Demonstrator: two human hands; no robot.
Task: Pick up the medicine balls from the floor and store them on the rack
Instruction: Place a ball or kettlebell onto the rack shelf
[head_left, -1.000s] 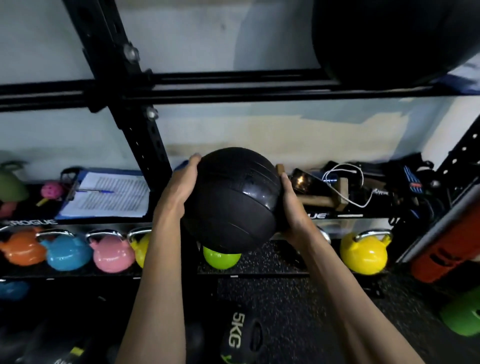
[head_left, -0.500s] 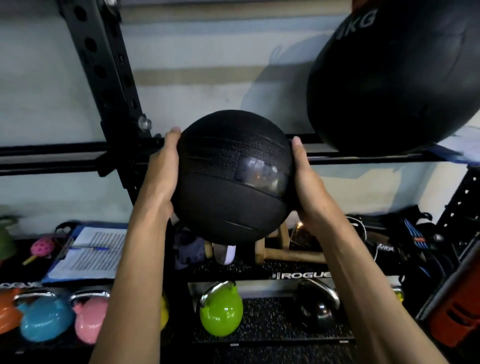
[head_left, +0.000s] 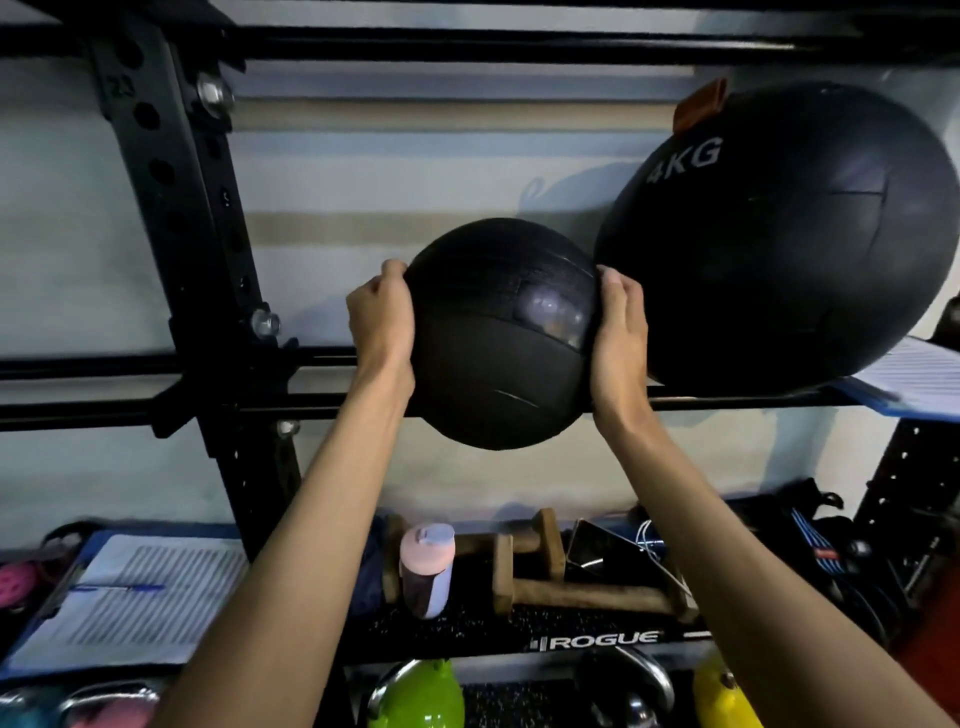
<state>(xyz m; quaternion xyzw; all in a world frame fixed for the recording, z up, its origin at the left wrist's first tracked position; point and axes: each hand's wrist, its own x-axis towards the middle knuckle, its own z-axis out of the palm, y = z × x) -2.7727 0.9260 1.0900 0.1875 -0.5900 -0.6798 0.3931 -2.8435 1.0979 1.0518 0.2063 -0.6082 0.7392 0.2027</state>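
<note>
My L fingers (head_left: 389, 275) & R fingers (head_left: 612, 283) clasp the med ball (head_left: 493, 364) between them at its widest pt; prob heavy, textured, firm; rack rail (head_left: 78, 410) below fingers.

Quick tally, as far as I can see: two medicine balls (small medicine ball (head_left: 493, 364), big 4KG medicine ball (head_left: 789, 249)), two hands (left hand (head_left: 382, 317), right hand (head_left: 621, 338)), five kettlebells poking in along the bottom edge (blue kettlebell (head_left: 18, 714), pink kettlebell (head_left: 104, 716), green kettlebell (head_left: 423, 696), black kettlebell (head_left: 631, 699), yellow kettlebell (head_left: 722, 696)), two clipboards (left clipboard (head_left: 130, 610), right clipboard (head_left: 914, 379)), two wooden push-up bars (front bar (head_left: 582, 591), back bar (head_left: 524, 540)), plus one pen (head_left: 119, 587), one bottle (head_left: 427, 571), one phone (head_left: 597, 551).
</note>
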